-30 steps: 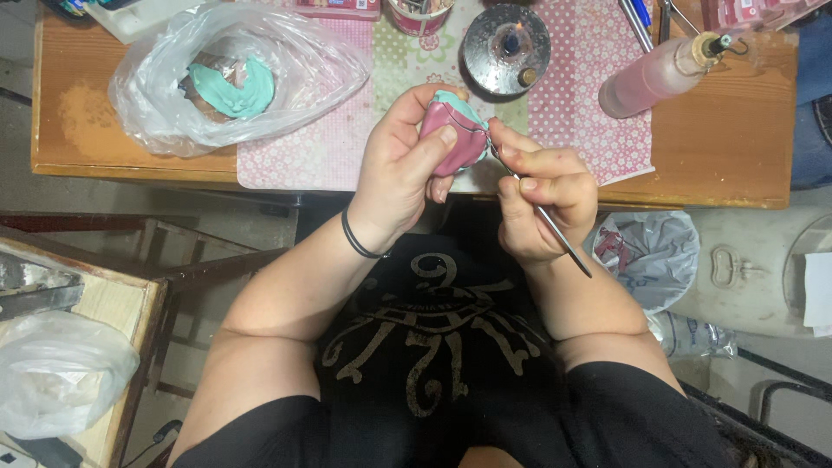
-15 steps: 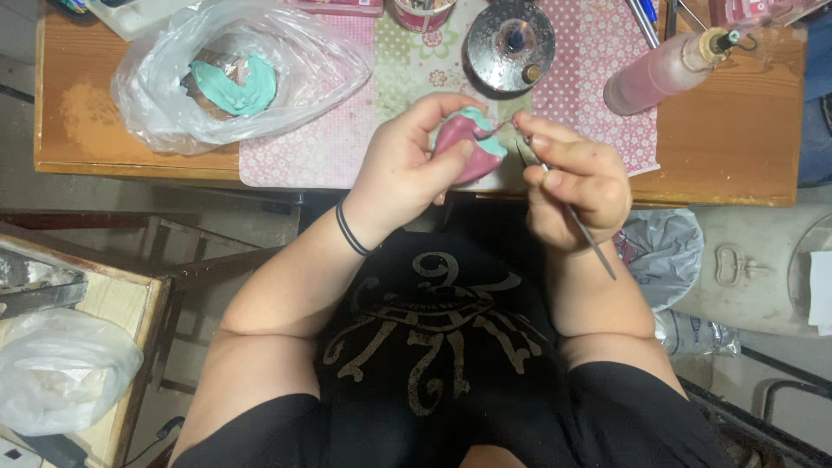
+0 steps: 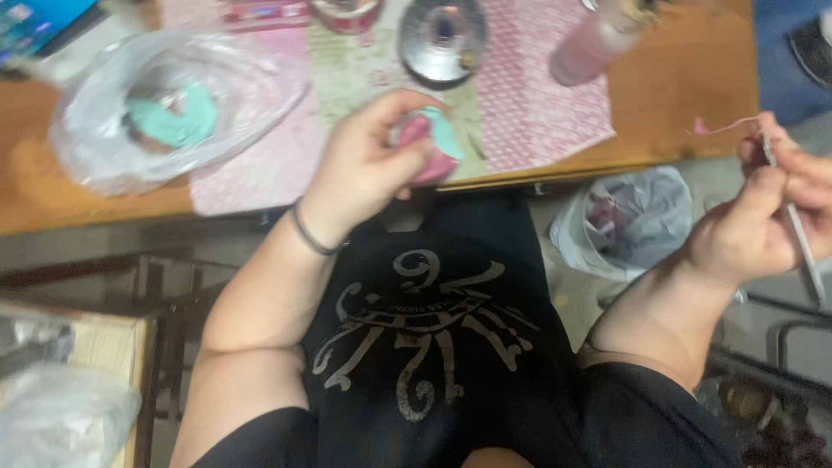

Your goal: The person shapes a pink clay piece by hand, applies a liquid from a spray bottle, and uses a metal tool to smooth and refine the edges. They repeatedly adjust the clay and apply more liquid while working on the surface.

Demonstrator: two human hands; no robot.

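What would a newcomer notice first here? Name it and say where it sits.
The left hand grips a pink and teal crocheted piece at the wooden table's edge. Far right, the right hand holds a thin metal hook with pink yarn trailing. A clear bag holds teal work, upper left.

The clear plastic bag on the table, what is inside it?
Inside the bag lies a teal piece, curved. Something dark sits beside it, but the crumpled plastic blurs it too much to identify.
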